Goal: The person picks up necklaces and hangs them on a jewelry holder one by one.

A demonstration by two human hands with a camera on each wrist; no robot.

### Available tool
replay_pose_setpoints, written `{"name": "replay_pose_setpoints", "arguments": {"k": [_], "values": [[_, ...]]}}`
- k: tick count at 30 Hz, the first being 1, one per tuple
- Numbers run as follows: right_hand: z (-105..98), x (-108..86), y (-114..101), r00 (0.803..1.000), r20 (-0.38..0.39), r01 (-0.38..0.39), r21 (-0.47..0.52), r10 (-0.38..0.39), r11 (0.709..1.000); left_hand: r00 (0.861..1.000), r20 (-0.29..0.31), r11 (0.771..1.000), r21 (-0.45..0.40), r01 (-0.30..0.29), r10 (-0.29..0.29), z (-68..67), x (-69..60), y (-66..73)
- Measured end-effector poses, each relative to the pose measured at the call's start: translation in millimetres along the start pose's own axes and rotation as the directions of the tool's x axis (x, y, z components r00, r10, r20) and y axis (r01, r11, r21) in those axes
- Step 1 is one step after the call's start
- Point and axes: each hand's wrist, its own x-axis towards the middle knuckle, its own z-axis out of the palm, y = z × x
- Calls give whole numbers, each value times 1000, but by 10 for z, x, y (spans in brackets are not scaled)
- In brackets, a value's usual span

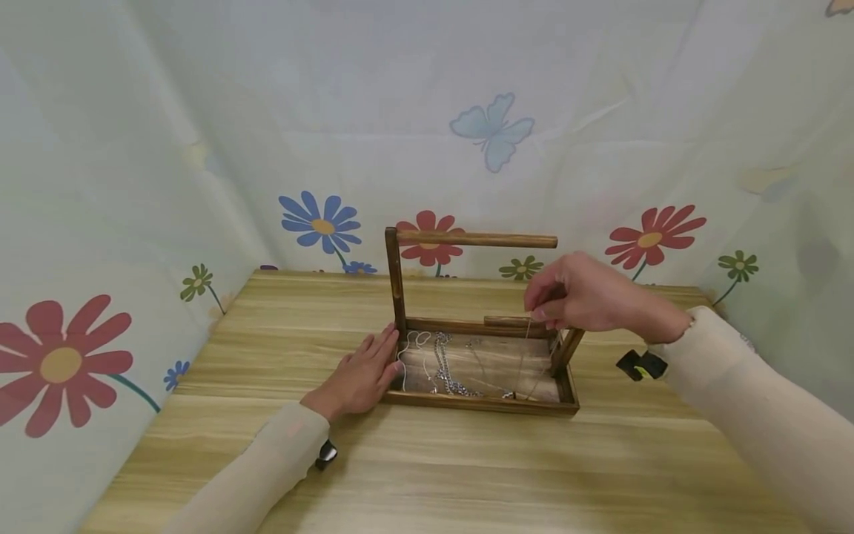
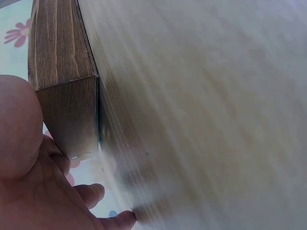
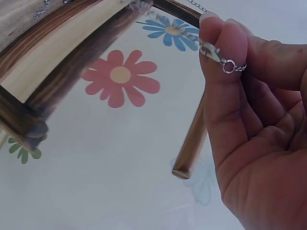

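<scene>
My right hand pinches a thin silver chain necklace between thumb and index finger, above the right part of a dark wooden jewelry stand's tray. The strand hangs down toward the tray floor. In the right wrist view, its clasp and small ring show at the fingertips. My left hand rests against the tray's left end, its fingers fairly straight. Inside the tray lie a thicker silver chain and a white strand at the left.
The stand has a tall left post with a long upper bar, and a shorter right post with a lower bar. It stands on a wood-grain table. A flower-printed cloth rises behind.
</scene>
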Motion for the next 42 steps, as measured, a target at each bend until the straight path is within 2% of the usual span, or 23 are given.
{"name": "replay_pose_setpoints", "arguments": {"k": [16, 23, 34, 42], "values": [[-84, 30, -185, 999, 24, 37, -28, -37, 999, 1000, -2, 1000, 3, 1, -1, 58, -3, -24], [-97, 107, -250, 994, 2, 107, -68, -107, 992, 1000, 3, 1000, 5, -2, 2, 36, -5, -15], [-97, 230, -373, 985, 9, 171, -41, -171, 984, 1000, 16, 1000, -10, 2, -2, 17, -2, 10], [-74, 347, -425, 985, 6, 173, -38, -173, 984, 1000, 18, 1000, 3, -8, 8, 20, -8, -5]]}}
